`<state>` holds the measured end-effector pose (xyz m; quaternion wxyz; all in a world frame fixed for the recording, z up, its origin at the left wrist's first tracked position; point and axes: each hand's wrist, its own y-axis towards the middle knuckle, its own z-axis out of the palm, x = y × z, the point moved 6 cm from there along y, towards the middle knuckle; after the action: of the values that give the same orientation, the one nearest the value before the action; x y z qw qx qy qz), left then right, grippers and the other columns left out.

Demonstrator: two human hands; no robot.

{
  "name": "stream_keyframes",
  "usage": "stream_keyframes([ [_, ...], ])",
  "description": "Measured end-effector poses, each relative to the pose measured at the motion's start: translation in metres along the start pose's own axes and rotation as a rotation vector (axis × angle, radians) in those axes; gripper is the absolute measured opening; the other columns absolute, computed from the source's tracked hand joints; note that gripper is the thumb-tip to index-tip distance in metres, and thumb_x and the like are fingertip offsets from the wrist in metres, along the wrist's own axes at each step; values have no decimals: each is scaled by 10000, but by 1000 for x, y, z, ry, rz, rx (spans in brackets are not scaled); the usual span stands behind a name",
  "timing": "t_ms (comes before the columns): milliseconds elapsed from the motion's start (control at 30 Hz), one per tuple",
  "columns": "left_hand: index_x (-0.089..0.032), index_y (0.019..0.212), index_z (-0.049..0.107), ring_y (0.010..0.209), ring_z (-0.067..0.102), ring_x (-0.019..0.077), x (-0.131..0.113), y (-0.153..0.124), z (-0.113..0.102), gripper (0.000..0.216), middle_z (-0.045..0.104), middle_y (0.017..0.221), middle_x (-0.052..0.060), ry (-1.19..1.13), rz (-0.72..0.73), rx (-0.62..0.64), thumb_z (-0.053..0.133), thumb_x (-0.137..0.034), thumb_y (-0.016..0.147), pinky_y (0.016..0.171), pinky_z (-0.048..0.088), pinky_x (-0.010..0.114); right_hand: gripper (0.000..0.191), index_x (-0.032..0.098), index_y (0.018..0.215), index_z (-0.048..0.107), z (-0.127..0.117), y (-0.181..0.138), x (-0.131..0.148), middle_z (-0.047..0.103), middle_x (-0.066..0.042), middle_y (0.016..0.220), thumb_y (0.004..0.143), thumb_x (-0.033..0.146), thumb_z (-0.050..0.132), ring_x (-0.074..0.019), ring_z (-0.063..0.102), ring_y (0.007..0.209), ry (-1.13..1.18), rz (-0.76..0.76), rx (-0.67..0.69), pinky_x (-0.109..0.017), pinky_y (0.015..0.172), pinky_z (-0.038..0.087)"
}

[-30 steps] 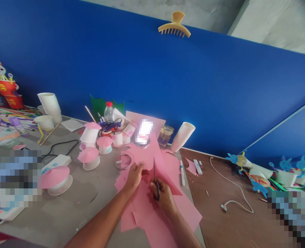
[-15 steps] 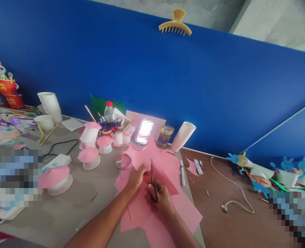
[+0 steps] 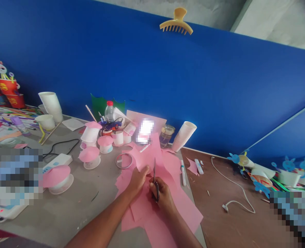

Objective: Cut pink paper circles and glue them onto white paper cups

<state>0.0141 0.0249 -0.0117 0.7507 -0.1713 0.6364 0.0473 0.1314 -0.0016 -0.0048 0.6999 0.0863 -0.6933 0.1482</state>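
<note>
My right hand (image 3: 161, 195) grips a pair of scissors (image 3: 155, 177) with the blades pointing away from me into a pink paper sheet (image 3: 149, 156). My left hand (image 3: 137, 179) pinches that same sheet just left of the blades. More pink sheets (image 3: 186, 210) lie spread on the table under both hands.
Pink-capped paper cup models (image 3: 89, 156) and a tape ring (image 3: 124, 161) stand to the left. A stack of white cups (image 3: 185, 136), a glass jar (image 3: 166, 135) and a water bottle (image 3: 108, 112) line the blue partition (image 3: 219, 86). A white cable (image 3: 232, 193) lies on the right.
The scissors and both hands shifted slightly over the pink sheet, and the sheet has turned a little between my hands.
</note>
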Motion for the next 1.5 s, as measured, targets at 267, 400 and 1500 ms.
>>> stream_keyframes([
  [267,-162,571,582,571,578,164,0,0,4,306,606,552,24,-32,59,59,557,-411,747,600,444,274,436,178,880,502,-1,1,-2,454,78,479,756,583,608,-84,421,397,-7,-1,-13,-189,386,300],
  [400,-169,568,561,568,583,164,1,0,4,278,591,542,13,-53,37,37,578,-398,724,613,459,279,454,182,871,499,0,1,0,444,80,487,734,598,617,-80,400,391,0,14,-24,-192,374,294],
  [1500,-202,546,426,523,382,114,-14,-14,7,275,410,523,-40,84,107,60,540,-367,734,530,356,248,427,156,918,567,-13,3,0,536,23,555,787,561,586,-118,477,485,-115,-74,-62,-220,444,376],
])
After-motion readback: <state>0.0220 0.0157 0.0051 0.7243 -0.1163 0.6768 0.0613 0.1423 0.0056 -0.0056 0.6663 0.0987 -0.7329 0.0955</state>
